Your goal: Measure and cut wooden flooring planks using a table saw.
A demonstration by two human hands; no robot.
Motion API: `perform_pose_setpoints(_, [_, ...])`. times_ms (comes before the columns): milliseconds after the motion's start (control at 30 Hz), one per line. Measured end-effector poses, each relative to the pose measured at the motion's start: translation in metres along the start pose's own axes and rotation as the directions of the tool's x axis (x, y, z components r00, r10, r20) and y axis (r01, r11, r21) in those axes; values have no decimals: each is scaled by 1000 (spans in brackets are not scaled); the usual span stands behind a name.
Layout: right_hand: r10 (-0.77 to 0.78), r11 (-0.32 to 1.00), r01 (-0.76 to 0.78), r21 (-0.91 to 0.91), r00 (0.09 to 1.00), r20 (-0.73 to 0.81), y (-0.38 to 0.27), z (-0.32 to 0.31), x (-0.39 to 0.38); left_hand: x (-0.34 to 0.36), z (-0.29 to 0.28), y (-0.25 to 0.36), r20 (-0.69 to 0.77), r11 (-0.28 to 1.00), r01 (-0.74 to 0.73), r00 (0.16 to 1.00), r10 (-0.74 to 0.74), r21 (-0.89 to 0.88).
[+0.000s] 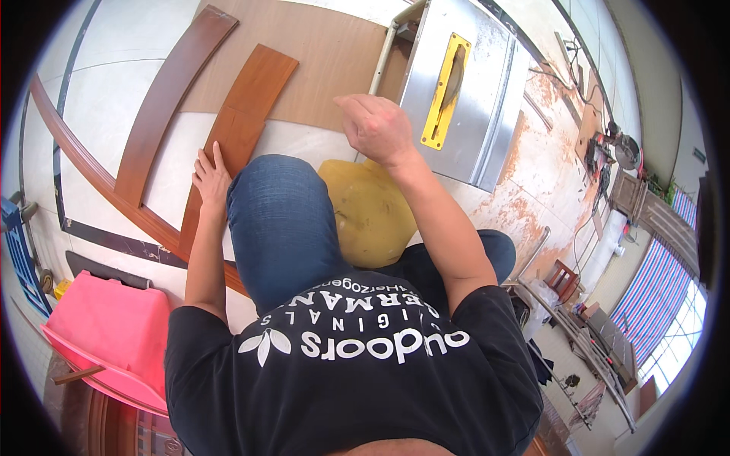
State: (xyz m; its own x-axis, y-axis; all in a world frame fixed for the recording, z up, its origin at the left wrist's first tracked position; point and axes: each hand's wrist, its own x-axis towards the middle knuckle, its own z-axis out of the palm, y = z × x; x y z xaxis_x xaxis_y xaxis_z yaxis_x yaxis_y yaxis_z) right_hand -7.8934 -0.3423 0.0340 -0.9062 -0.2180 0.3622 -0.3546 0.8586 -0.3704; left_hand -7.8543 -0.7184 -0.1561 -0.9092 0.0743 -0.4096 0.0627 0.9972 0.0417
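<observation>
My left hand (211, 176) lies with its fingers spread on the edge of a reddish-brown wooden plank (237, 135), beside my left knee. A seam crosses this plank partway up, and its far end rests on a broad light-brown board (319, 57). Over the floor near the table saw (490, 83), my right hand (376, 128) is closed in a fist. Its curled fingers hide whatever may be in them. Left of the plank lies a second, darker wooden plank (171, 102). A long wooden strip (99, 163) passes by the near ends of both planks.
A yellow slotted insert (445, 91) sits in the saw's metal top. Between my legs is a yellow rounded object (365, 216). A pink bin (114, 327) stands at the near left. Reddish sawdust (532, 182) and a cutting machine (620, 148) lie to the right.
</observation>
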Motion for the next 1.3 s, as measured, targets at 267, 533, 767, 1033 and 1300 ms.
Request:
perform_pose_setpoints(267, [226,941,-154,300,948,-222,-15,-57,-61,18,-96,23,9,961,-22,1000,26,-275])
perform_pose_setpoints(533, [504,776,-303,554,825,-254,-34,-111,-55,54,-267,91,-434,179,-422,900,-37,-889])
perform_pose_setpoints(767, [429,815,-243,526,863,-267,-60,-126,12,49,-337,196,-423,-411,-266,833,357,-872])
perform_pose_setpoints(1033, [529,567,-205,798,833,-162,-55,-152,16,24,-318,223,-256,-500,-22,878,404,-866])
perform_pose_setpoints(1300, [492,764,-292,575,840,-228,-4,-189,3,5,-318,234,-157,-554,265,785,599,-789])
